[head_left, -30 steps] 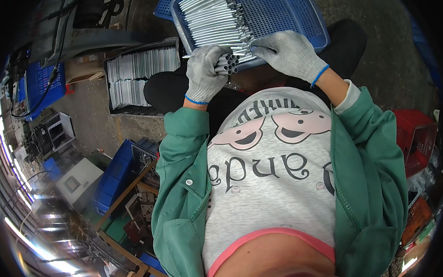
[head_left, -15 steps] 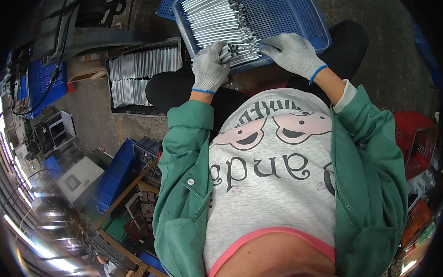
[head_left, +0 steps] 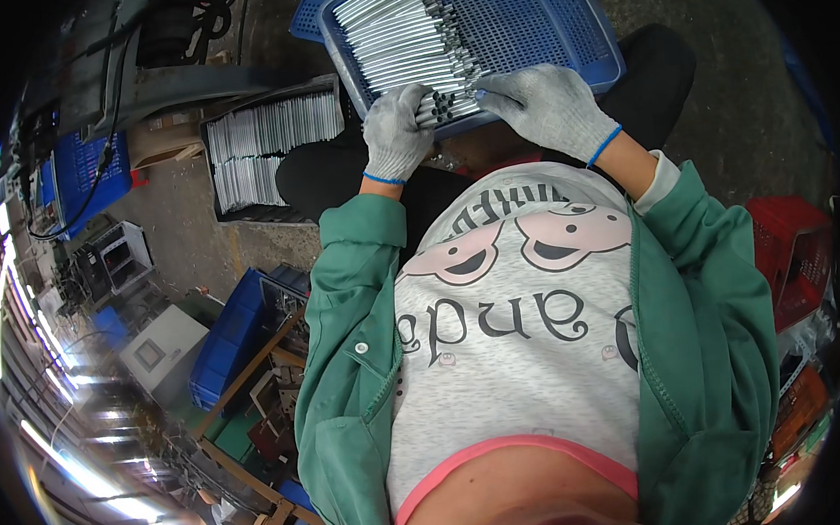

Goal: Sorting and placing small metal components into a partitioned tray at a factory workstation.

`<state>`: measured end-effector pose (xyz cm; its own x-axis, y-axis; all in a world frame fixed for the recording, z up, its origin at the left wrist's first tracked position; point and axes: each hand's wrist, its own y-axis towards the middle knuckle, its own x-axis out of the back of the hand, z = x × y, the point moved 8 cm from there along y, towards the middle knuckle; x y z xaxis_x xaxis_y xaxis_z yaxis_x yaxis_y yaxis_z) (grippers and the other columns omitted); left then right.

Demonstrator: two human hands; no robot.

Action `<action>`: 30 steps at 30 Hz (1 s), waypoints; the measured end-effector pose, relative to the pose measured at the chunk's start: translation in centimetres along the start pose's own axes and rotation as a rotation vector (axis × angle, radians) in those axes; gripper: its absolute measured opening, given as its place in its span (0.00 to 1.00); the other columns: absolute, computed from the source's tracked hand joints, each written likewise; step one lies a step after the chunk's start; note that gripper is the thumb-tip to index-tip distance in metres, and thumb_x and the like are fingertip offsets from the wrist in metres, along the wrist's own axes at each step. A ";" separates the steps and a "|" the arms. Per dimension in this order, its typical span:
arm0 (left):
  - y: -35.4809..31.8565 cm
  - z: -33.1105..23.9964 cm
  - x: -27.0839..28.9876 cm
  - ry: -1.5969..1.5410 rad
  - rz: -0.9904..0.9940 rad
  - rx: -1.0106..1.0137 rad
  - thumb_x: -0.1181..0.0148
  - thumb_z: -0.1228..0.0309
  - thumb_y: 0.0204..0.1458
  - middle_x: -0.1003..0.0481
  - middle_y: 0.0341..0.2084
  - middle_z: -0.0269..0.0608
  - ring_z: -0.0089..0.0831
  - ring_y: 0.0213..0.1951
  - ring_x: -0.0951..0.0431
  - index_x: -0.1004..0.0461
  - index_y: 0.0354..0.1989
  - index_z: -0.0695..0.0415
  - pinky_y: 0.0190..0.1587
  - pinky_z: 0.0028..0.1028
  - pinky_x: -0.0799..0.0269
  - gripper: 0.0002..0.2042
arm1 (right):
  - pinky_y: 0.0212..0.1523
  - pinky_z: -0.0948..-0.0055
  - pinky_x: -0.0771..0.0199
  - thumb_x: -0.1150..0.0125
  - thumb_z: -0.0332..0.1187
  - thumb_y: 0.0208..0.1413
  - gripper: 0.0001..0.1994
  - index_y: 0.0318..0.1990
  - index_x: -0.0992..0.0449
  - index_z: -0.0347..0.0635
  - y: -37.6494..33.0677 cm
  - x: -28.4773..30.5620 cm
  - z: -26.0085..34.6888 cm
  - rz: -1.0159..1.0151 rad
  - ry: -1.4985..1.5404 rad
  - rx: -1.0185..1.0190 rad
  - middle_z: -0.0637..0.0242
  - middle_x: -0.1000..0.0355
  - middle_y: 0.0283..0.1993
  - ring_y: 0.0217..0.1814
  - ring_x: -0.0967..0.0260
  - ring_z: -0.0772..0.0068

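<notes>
Left hand [head_left: 395, 134] clamped around a bundle of metal tubes [head_left: 438, 104] at the blue perforated tray's [head_left: 560, 26] near edge; right hand [head_left: 544, 105] rests flat beside, steadying tube ends.

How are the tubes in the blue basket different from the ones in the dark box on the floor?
The metal tubes in the blue basket lie in one loose layer under the left hand and right hand, which handle them; the tubes in the dark box sit in two neat rows, untouched. Both sets are slim and silvery.
</notes>
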<state>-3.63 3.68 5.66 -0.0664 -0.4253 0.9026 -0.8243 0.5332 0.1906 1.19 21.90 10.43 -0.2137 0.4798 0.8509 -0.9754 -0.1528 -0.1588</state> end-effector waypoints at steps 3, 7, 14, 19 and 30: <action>0.0 -0.9 1.0 -0.012 -0.020 -0.023 0.34 0.75 0.40 0.19 0.30 0.35 0.40 0.32 0.19 0.22 0.40 0.50 0.39 0.35 0.24 0.15 | 0.27 0.70 0.25 0.41 0.44 0.63 0.14 0.47 0.15 0.49 -0.1 0.0 0.4 -0.024 -0.032 0.045 0.65 0.17 0.32 0.26 0.22 0.66; 0.0 -2.2 2.0 -0.012 -0.022 -0.067 0.34 0.75 0.40 0.19 0.31 0.33 0.39 0.32 0.19 0.21 0.39 0.51 0.40 0.35 0.23 0.14 | 0.26 0.70 0.26 0.41 0.44 0.63 0.14 0.47 0.15 0.49 -0.1 0.1 0.8 -0.081 -0.073 0.105 0.65 0.18 0.30 0.25 0.23 0.67; -0.3 -3.4 3.4 -0.044 -0.087 -0.152 0.32 0.73 0.39 0.18 0.31 0.31 0.34 0.33 0.19 0.21 0.38 0.50 0.42 0.32 0.25 0.14 | 0.27 0.69 0.25 0.42 0.42 0.64 0.13 0.47 0.15 0.49 0.3 -1.0 -0.4 0.048 -0.160 -0.041 0.65 0.19 0.29 0.25 0.24 0.66; -0.6 -3.5 4.1 -0.048 -0.141 -0.199 0.31 0.74 0.36 0.18 0.33 0.30 0.33 0.35 0.19 0.20 0.38 0.50 0.45 0.31 0.25 0.16 | 0.28 0.68 0.24 0.42 0.42 0.64 0.13 0.46 0.15 0.49 -0.1 -1.1 0.3 0.065 -0.129 0.017 0.65 0.18 0.29 0.26 0.23 0.65; -0.3 -4.7 5.6 -0.056 -0.169 -0.270 0.31 0.71 0.37 0.19 0.29 0.29 0.31 0.31 0.20 0.21 0.35 0.50 0.41 0.30 0.27 0.13 | 0.31 0.69 0.23 0.42 0.42 0.63 0.13 0.43 0.13 0.49 0.0 -1.2 0.3 0.100 -0.048 0.038 0.65 0.18 0.30 0.27 0.22 0.65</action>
<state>-1.17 4.58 12.42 0.0216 -0.5599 0.8283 -0.6481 0.6230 0.4380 1.43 21.04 9.58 -0.3059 0.4188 0.8550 -0.9465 -0.2307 -0.2256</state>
